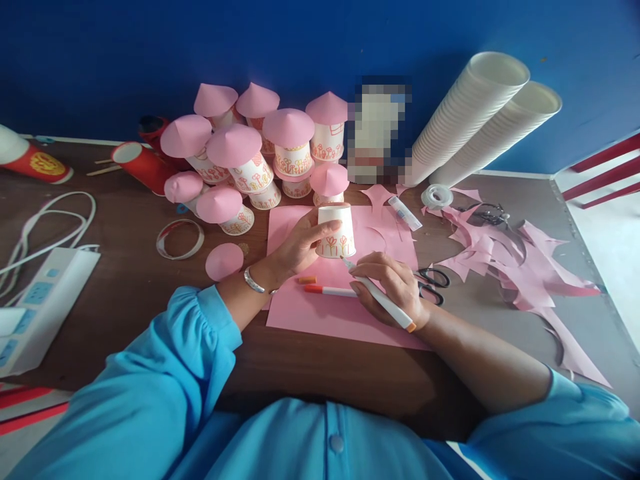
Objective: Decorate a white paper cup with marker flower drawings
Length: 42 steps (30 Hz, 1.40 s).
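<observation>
A white paper cup (pixel 336 230), upside down with red and orange flowers drawn near its rim, is gripped by my left hand (pixel 300 243) over the pink paper. In my right hand (pixel 393 287) is a white marker (pixel 385 303) with an orange end, its tip close to the cup's rim; whether it touches I cannot tell. Below the hands lie a capped red-orange marker (pixel 333 291) and a loose orange cap (pixel 307 280) on the pink sheets (pixel 310 317). Black-handled scissors (pixel 434 277) rest by my right wrist, partly hidden.
Several decorated cups with pink cone roofs (pixel 235 147) stand behind my left hand. Two tall cup stacks (pixel 470 120) lean at the back right. Pink scraps (pixel 520 263) and a tape roll (pixel 437 196) lie right; a power strip (pixel 55 300) and a ring-shaped roll (pixel 180 239) lie left.
</observation>
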{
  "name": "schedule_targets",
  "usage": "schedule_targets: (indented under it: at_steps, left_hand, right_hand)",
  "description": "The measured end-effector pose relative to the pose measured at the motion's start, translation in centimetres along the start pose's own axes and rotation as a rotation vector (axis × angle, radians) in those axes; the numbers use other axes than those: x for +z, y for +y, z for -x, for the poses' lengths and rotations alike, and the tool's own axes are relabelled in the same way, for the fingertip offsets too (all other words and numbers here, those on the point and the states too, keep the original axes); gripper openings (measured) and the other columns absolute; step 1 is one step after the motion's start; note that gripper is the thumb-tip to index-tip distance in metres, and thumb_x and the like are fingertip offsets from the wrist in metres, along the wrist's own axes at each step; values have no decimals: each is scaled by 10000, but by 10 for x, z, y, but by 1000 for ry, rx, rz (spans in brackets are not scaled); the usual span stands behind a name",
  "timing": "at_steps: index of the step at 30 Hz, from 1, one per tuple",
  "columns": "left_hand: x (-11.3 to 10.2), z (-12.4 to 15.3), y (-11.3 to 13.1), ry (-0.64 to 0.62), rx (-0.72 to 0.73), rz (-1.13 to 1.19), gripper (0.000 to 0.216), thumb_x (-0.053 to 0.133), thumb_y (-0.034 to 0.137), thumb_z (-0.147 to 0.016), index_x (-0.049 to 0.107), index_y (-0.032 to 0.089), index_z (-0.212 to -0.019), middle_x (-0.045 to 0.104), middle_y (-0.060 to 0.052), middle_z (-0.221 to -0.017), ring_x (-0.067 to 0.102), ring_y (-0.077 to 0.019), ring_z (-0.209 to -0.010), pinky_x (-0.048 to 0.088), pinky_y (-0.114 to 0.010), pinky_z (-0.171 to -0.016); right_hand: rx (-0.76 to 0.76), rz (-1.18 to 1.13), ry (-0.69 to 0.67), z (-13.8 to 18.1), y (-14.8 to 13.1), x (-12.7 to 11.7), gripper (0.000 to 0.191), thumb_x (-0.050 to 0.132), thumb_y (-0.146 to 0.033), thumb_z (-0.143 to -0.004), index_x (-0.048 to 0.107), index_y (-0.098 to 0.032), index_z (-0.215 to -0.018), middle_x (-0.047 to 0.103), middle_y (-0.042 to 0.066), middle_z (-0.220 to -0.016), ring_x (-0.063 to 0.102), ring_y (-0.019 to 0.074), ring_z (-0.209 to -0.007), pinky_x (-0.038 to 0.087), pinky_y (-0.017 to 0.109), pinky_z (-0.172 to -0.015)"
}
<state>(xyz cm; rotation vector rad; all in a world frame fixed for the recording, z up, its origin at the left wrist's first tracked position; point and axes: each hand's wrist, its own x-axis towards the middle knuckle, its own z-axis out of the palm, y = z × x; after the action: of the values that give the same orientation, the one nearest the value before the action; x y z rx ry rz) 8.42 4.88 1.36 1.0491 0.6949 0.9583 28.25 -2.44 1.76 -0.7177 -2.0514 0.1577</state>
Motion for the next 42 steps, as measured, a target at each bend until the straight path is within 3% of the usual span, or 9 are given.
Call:
schedule_targets:
  at_steps: [5, 14, 21, 42]
  left_hand:
    - [1, -1, 0, -45, -1, 28, 419, 829, 507, -854, 727, 178, -1091, 625, -15, -845, 523, -129, -737, 449, -260, -651]
    - [-1, -5, -9, -52, -63, 143, 541, 874, 539, -794, 680, 235, -1198, 646, -44, -1029, 614, -182, -890, 556, -304, -743]
    - [0, -5, -8, -80, -52, 114, 599, 858, 568, -802, 676, 199, -1237, 672, -78, -1090, 637, -206, -945, 552, -313, -769]
    - [-1, -4, -8, -80, -22, 17, 513, 841, 583, -819, 680, 209, -1131, 668, -46, -990, 608, -185, -886, 494, -303, -754]
  right_hand:
    - [18, 2, -3, -1, -1, -2, 184, 630, -123, -987, 609, -213, -1146, 702, 45, -857, 728, 187, -745, 618, 298, -627]
    - [54, 23, -3, -1, -3, -4, 208, 626, -122, -978, 619, -223, -1160, 713, 42, -876, 743, 183, -755, 633, 296, -643]
    - [61, 21, -6, -1, -2, -4, 180, 620, -137, -994, 615, -225, -1151, 705, 43, -878, 740, 182, -758, 640, 297, -650]
    - [53, 24, -10, -3, -1, -5, 208, 618, -107, -972, 622, -222, -1145, 712, 39, -871, 733, 180, -740, 625, 287, -648]
